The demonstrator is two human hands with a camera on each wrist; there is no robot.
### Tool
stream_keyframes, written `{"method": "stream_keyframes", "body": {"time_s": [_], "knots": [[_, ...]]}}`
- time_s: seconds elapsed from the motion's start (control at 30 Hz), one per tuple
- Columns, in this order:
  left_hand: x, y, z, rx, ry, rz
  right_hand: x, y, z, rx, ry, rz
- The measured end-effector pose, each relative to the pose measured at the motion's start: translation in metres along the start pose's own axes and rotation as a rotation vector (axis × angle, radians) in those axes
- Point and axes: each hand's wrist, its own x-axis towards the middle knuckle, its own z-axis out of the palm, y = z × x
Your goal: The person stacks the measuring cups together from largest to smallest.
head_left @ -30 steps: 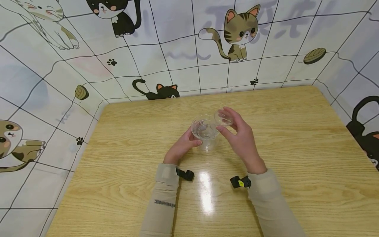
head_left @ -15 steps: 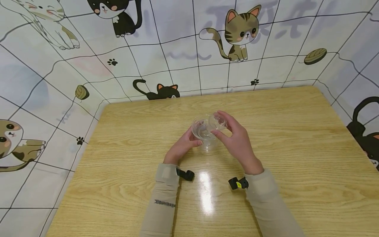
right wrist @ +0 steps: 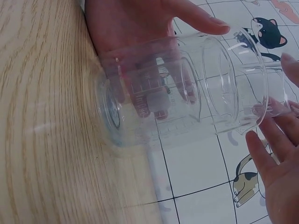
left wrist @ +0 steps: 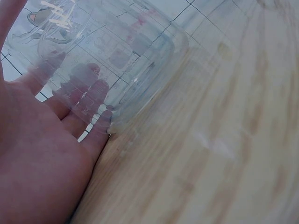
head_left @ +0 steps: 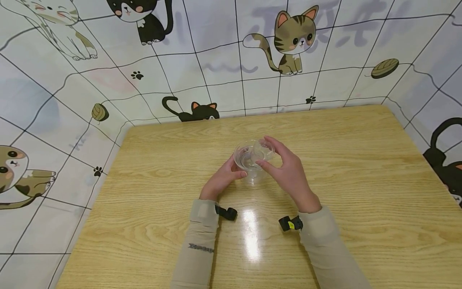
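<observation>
A large clear glass beaker (head_left: 246, 160) with printed markings stands on the wooden table, clear liquid showing inside. My left hand (head_left: 221, 178) grips its left side, thumb in front; in the left wrist view its fingers (left wrist: 96, 95) show through the glass. Between thumb and fingers, my right hand (head_left: 290, 172) holds a smaller clear glass vessel (head_left: 265, 148). That vessel is tipped to the left, its mouth over the large beaker's right rim. The right wrist view has the large beaker (right wrist: 154, 102) side-on, with the smaller one at its rim on the right.
The wooden table (head_left: 162, 160) surrounds the hands, with a bright light reflection in front of them. White grid-patterned sheets with cartoon cats (head_left: 294, 40) rise behind and at both sides. Each wrist wears a black camera mount (head_left: 227, 213).
My right hand has moved left and slightly down with the smaller glass vessel, bringing it further over the large beaker's mouth. The left hand and the large beaker stay in place.
</observation>
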Motion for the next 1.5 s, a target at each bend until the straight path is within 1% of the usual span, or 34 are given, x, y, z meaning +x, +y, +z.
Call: {"method": "stream_keyframes", "body": {"time_s": [0.27, 0.73, 1.03, 1.27, 1.5], "knots": [[0.0008, -0.0033, -0.0007, -0.016, 0.003, 0.023, 0.0, 0.001, -0.0007, -0.01, -0.014, 0.019], [0.001, -0.0048, -0.0016, -0.006, 0.003, 0.017, 0.0, 0.0026, 0.0004, -0.021, -0.017, 0.03], [0.001, -0.0047, -0.0009, -0.02, 0.003, 0.027, -0.0002, 0.0039, 0.0025, -0.037, -0.054, 0.066], [0.0006, -0.0047, -0.0012, -0.016, 0.003, 0.011, -0.0008, 0.002, 0.0018, -0.056, -0.069, 0.094], [0.001, -0.0052, -0.0008, -0.022, 0.017, 0.016, 0.0006, 0.0029, 0.002, -0.045, -0.083, 0.091]]}}
